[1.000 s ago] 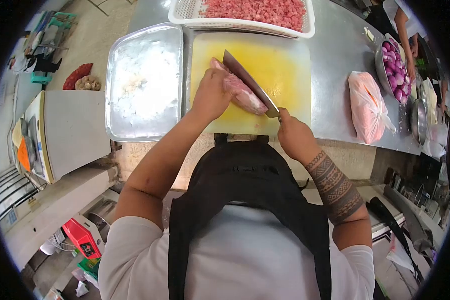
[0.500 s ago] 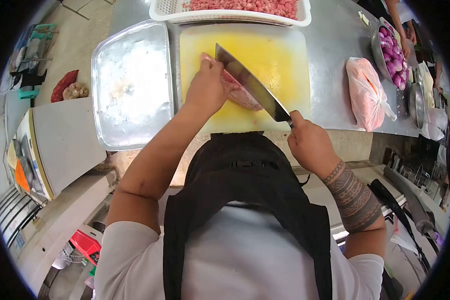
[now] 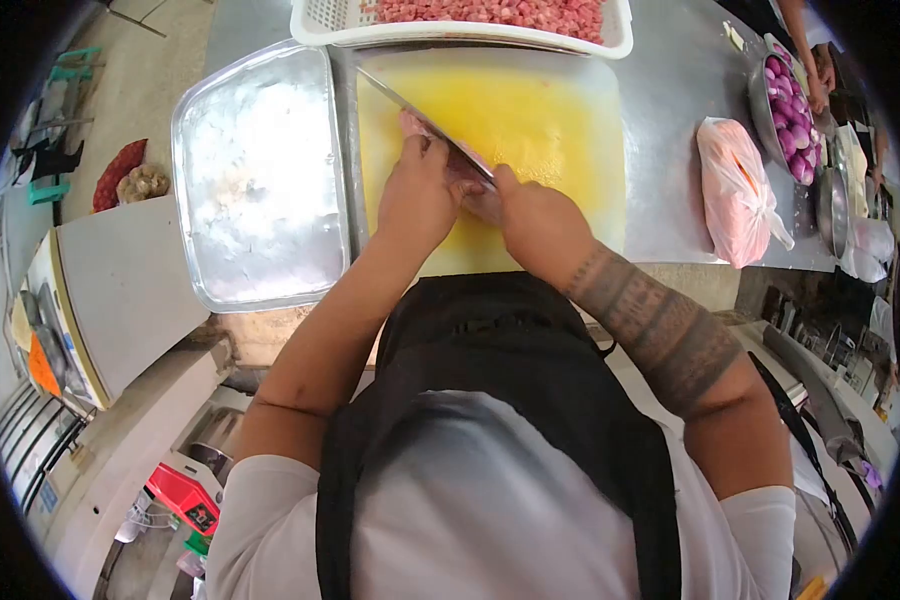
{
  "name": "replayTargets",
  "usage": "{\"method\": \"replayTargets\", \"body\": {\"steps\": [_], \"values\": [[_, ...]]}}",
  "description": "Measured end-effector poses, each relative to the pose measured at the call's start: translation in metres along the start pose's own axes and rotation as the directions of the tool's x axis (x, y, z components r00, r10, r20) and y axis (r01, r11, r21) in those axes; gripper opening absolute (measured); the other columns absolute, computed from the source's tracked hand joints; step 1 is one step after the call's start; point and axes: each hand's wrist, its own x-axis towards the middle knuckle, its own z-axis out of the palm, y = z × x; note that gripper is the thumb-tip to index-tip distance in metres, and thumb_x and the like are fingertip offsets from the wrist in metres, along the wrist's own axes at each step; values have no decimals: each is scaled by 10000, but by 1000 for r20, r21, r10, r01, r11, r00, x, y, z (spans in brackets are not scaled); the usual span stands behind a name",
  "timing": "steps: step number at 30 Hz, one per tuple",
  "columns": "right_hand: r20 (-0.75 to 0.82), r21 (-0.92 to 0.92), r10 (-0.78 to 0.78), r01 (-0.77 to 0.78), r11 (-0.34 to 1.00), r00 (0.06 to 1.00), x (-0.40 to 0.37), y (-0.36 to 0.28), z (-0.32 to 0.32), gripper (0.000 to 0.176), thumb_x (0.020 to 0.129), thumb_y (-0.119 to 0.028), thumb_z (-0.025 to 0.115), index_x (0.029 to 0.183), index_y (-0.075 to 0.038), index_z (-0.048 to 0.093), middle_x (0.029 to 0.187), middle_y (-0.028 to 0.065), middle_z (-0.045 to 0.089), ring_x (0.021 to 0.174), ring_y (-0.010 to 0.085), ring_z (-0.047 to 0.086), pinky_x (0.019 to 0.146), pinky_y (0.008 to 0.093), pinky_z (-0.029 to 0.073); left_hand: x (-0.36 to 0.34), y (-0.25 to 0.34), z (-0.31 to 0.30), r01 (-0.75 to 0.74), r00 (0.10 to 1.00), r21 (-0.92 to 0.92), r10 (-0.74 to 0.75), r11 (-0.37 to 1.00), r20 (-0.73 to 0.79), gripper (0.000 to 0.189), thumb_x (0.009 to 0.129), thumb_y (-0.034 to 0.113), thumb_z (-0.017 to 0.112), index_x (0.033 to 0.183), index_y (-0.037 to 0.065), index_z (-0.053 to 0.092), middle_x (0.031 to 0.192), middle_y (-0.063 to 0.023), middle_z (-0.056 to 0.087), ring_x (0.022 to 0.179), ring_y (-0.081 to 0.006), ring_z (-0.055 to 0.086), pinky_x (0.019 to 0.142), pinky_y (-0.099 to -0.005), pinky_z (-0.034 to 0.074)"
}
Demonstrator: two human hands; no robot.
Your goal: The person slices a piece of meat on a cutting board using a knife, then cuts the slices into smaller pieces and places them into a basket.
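Note:
A piece of raw meat [image 3: 482, 200] lies on the yellow and white cutting board [image 3: 560, 120], partly hidden by both hands. My left hand [image 3: 420, 195] presses its fingers onto the upper left part of the meat. The handle of a large knife is wrapped in my right hand [image 3: 542, 222], close beside the left one. The knife [image 3: 410, 108] is seen nearly edge-on, its blade running up and left over the meat to the board's upper left corner.
A white basket [image 3: 470, 38] of diced meat stands beyond the board. To the left is a metal tray [image 3: 260, 180]. A tied plastic bag [image 3: 735, 190] and a bowl of purple onions [image 3: 790, 120] sit at the right, near another person's hand [image 3: 818, 90].
My right hand has moved left and up with the knife, bringing it over the meat. The blade has turned from showing its broad side to nearly edge-on. My left hand stays on the meat.

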Motion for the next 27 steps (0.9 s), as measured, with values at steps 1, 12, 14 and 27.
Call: {"method": "replayTargets", "body": {"steps": [1,12,14,27], "values": [[-11,-16,-5,4,1000,1000,6,-1,1,207,928,-58,567,1123,-8,517,796,233,682,751,445,696,683,553,551,1,0,-1,1,1000,-5,-1,1000,0,532,852,216,837,1286,1,616,1305,-235,598,1111,-453,666,915,-512,581],[126,-142,144,-126,982,982,-85,13,-13,267,929,-60,576,1187,-12,530,783,223,680,725,425,708,658,543,580,-3,4,-1,30,999,-11,-30,999,27,525,859,188,832,1283,-9,594,1350,-246,572,1182,-452,639,949,-506,573],[83,-136,88,-76,988,993,-58,28,15,269,920,-57,585,1180,-20,530,787,225,679,730,427,709,660,543,576,-4,1,1,23,1000,-32,-22,999,8,544,847,212,850,1276,-2,595,1330,-234,578,1166,-448,643,940,-500,572],[70,-107,131,-123,987,989,-95,0,-49,177,922,-65,601,1076,-31,520,794,219,675,712,428,701,640,530,565,-2,3,-6,-1,1000,-18,1,1000,-2,626,798,180,880,1307,-22,578,1251,-224,586,1088,-444,656,886,-504,571]]}}
